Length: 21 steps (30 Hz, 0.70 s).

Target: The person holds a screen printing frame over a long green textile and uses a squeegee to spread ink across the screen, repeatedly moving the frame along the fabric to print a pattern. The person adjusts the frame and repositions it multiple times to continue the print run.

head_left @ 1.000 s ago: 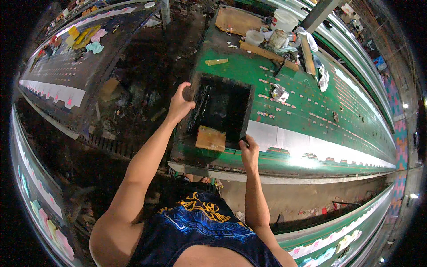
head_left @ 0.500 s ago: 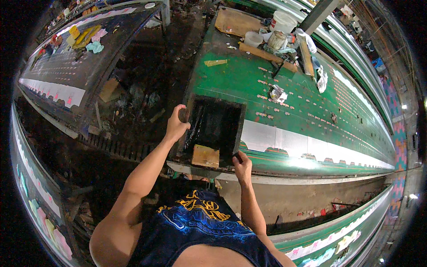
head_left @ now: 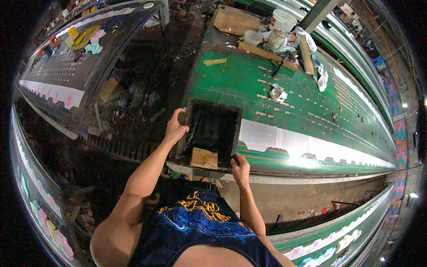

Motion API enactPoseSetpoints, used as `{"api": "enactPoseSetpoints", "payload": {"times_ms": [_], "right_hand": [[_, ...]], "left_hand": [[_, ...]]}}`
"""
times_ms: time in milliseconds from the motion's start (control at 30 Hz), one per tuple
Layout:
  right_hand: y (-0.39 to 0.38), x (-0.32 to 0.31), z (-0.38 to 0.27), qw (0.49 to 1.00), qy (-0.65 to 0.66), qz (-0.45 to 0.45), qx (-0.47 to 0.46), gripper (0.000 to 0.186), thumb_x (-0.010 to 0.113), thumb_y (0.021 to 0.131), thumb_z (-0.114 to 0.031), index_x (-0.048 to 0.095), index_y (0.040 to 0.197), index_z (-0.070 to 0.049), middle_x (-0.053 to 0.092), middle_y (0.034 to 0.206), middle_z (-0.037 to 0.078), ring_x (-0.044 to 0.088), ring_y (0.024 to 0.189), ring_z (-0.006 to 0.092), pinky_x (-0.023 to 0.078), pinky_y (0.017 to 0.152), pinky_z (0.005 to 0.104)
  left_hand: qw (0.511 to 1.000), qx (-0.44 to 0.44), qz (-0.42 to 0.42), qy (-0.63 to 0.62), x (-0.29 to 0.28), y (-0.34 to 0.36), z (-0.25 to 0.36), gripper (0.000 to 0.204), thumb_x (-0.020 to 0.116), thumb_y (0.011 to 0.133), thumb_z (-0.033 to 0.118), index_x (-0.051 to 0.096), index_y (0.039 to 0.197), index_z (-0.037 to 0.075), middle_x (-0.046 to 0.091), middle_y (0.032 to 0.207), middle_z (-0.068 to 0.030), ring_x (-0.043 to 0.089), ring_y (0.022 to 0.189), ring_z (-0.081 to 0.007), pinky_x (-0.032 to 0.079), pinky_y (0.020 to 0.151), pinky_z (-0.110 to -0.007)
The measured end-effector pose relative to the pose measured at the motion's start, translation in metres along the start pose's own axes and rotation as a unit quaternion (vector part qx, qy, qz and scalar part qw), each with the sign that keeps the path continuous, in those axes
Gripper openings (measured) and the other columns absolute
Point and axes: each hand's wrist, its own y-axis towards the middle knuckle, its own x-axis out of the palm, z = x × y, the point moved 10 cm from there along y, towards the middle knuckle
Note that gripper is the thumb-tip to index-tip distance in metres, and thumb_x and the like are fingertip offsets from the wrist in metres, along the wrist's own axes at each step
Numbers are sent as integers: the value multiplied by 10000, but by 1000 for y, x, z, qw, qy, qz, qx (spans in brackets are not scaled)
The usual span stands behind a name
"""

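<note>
Both hands are on the black printing frame [head_left: 212, 135], which lies flat on the near end of the long green table [head_left: 311, 111], its near edge at the table's front rim. The left hand [head_left: 175, 129] sits at the frame's 9 o'clock, fingers curled over the upper part of the left rail and gripping it. The right hand [head_left: 240, 167] is at the frame's 5 o'clock corner, fingers wrapped onto the lower right edge; from this angle the fingertips are hidden, so how tightly it closes cannot be told. So the frame lies between the two hands, reaching away from the person toward 12 o'clock.

Inside the frame the mesh looks dark and wet, and a tan wooden block [head_left: 204, 158] rests at its 6 o'clock end, just beside the right hand. Right of the frame, at 3 o'clock, a strip of pale fabric [head_left: 284, 142] with scalloped colour along its near edge runs down the table. Farther off at 1 o'clock lie a crumpled rag [head_left: 278, 92], a wooden bar [head_left: 262, 52], a white bucket [head_left: 283, 20] and a small tub [head_left: 252, 38]. A second dark table [head_left: 66, 75] stands well apart at 10 o'clock.
</note>
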Motion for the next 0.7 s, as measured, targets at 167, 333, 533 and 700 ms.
{"api": "enactPoseSetpoints", "payload": {"times_ms": [167, 333, 533, 700], "right_hand": [[2, -1, -1, 999, -30, -1, -26, 388, 665, 860, -127, 627, 1208, 40, 659, 1108, 199, 648, 1029, 325, 492, 912, 367], [-1, -4, -56, 982, -121, 33, -139, 391, 712, 823, -125, 635, 1181, 12, 597, 1203, 210, 560, 1130, 392, 462, 979, 445], [-33, 56, -150, 915, -177, -128, -338, 474, 778, 717, -205, 638, 1142, -46, 599, 1182, 164, 559, 1082, 357, 466, 924, 447], [-29, 79, -164, 877, -266, -93, -390, 298, 719, 748, -124, 643, 1017, -22, 642, 1029, 149, 597, 984, 332, 473, 854, 447]], "left_hand": [[999, -47, -25, -4, 2, -3, 4, 743, 695, 655, -18, 470, 1336, 174, 636, 906, -126, 586, 699, -207, 474, 704, -362], [999, 24, 8, 34, -2, 2, 1, 755, 692, 651, -13, 466, 1342, 191, 643, 891, -128, 599, 704, -221, 474, 701, -366], [999, -44, -26, 9, 0, -2, 6, 723, 701, 616, -12, 498, 1289, 159, 634, 1036, -102, 626, 914, -256, 493, 805, -362], [999, -23, -23, 14, 0, 0, 6, 735, 694, 630, 0, 478, 1312, 170, 648, 1002, -126, 639, 875, -272, 493, 787, -378]]}}
